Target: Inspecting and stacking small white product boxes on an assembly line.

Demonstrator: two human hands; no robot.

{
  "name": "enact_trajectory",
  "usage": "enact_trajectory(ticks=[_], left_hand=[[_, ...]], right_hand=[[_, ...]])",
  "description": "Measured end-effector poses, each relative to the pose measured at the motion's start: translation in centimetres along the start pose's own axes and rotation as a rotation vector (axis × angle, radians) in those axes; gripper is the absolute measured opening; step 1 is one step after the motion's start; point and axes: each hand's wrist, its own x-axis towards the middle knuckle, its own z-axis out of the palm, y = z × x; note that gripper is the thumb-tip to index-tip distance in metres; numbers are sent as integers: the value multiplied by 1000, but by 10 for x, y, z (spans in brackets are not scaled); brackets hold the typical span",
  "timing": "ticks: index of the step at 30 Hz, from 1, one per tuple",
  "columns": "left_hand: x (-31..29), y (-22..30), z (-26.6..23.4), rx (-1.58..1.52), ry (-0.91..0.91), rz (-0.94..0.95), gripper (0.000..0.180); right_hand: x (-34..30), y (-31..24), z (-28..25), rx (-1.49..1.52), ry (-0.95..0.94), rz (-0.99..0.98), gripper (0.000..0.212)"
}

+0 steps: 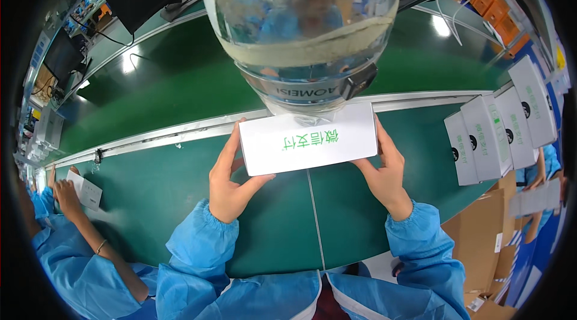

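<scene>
Hands, left [231,185] and right [387,179], clamped on opposite ends of a white box [309,140].
The box is held over a green surface [270,230], both thumbs at its near edge; just beyond it, straight ahead of the hands, is a large clear container [300,25]. Out past the right hand, more white boxes [485,137] sit close together; well out from the left hand, a co-worker's hand [66,198] holds a small carton [90,194].

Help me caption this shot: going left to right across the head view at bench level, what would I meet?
Co-worker's white box → left hand → held white box → right hand → group of white boxes.
</scene>
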Motion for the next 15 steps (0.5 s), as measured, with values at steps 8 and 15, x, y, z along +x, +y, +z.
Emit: enact_trajectory(ticks=[8, 15], left_hand=[[-2, -3, -4, 33, 1, 31, 94], [-1, 0, 5, -101, -25, -37, 97]], right_hand=[[-10, 15, -5, -28, -19, 176, 65], [-12, 30, -11, 43, 33, 185, 62]])
